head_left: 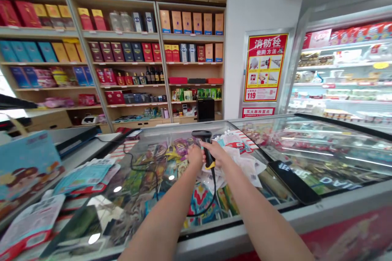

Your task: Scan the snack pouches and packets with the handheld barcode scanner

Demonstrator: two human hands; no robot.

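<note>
A black barcode scanner with a yellow-edged handle end stands upright between my two hands above the glass-topped freezer. My right hand is closed around its handle from the right. On the other side, my left hand has its fingers curled beside the handle; whether it grips the scanner or something small is hidden. A black cable hangs from the handle and loops over the glass. White and clear packets lie just right of the scanner, with a red and blue packet behind them.
Blue and red pouches and a white pouch lie on the left. A black phone-like slab rests on the freezer's right part. Shelves of boxes and a lit refrigerated case stand behind.
</note>
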